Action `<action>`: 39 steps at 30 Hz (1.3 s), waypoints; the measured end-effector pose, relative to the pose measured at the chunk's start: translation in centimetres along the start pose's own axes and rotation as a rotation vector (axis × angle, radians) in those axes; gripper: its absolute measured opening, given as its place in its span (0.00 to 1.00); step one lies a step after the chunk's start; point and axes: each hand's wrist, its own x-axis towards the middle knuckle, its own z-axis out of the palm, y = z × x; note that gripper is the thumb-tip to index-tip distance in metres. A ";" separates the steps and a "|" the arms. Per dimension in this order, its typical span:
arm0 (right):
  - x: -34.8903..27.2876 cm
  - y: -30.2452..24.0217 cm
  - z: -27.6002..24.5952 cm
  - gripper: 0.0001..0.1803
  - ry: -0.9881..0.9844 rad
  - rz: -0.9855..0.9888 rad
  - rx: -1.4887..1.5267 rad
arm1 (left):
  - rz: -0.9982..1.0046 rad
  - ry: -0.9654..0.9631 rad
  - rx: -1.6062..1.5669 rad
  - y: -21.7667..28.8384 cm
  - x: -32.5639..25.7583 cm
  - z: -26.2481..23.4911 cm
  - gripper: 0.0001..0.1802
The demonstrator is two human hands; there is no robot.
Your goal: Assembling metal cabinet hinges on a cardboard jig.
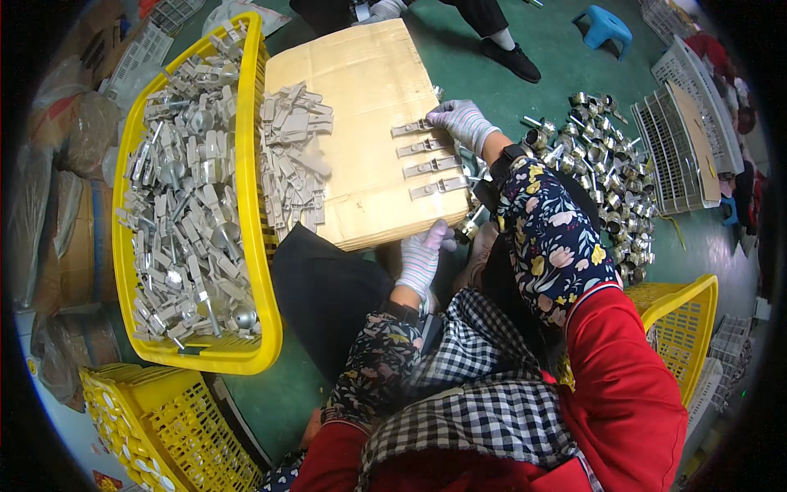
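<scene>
Left hand (423, 256), gloved, curls its fingers around the near edge of the cardboard sheet (369, 98), gripping it. Four metal strips (426, 166) sit in a row along the sheet's right edge. Right hand (461, 121) pinches the farthest strip, fingertips closed on it.

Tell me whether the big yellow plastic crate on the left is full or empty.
Nearly full: the large yellow plastic crate is heaped with grey metal parts across almost its whole floor, reaching about to its rim.

Flat metal strips (426, 157) laid in a row on the cardboard sheet (369, 74) — four; yellow crates (254, 205) — three; blue stool (605, 23) — one.
</scene>
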 end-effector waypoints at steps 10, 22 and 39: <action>0.1 0.2 -0.1 0.15 -0.012 0.004 -0.002 | -0.011 -0.003 -0.008 0.2 -0.2 0.1 0.25; -2.2 -3.8 -0.8 0.20 0.037 0.066 -0.443 | 0.018 0.031 -0.063 0.2 0.0 0.5 0.18; -8.7 -7.1 4.5 0.14 0.010 -0.646 -0.861 | 0.078 -0.125 0.333 -0.8 1.6 1.0 0.18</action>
